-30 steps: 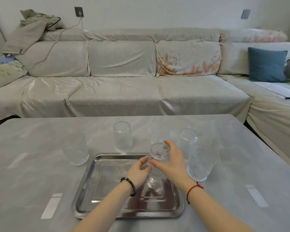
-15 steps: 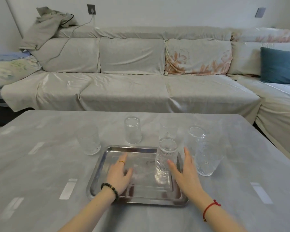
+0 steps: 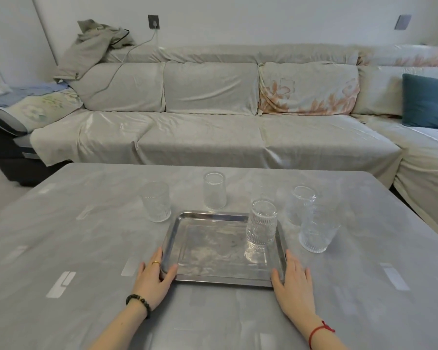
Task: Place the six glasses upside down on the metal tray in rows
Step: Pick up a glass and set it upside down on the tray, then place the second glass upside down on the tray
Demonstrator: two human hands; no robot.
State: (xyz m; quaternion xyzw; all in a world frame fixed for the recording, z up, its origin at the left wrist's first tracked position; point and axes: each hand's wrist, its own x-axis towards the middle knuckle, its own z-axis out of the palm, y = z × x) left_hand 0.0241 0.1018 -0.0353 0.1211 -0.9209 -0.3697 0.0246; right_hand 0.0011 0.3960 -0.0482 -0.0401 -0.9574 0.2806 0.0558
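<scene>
The metal tray (image 3: 208, 248) lies on the grey table near me. One ribbed glass (image 3: 261, 223) stands upside down on its far right part. My left hand (image 3: 153, 277) clasps the tray's near left corner, thumb on the rim. My right hand (image 3: 292, 280) clasps the near right corner. Off the tray stand a ribbed glass (image 3: 156, 201) to the left, a glass (image 3: 214, 190) behind the far rim, a faint glass (image 3: 263, 191) behind the tray's glass, and two glasses (image 3: 301, 204) (image 3: 317, 228) to the right.
The grey table (image 3: 86, 248) stretches wide to either side, with pale tape marks on it. A covered sofa (image 3: 213, 137) runs along the far edge and down the right side, with a teal cushion (image 3: 426, 101) on it.
Both hands let go of the glass, left standing upside down on the tray, and drew back to the tray's near corners. The camera view shifted to the left.
</scene>
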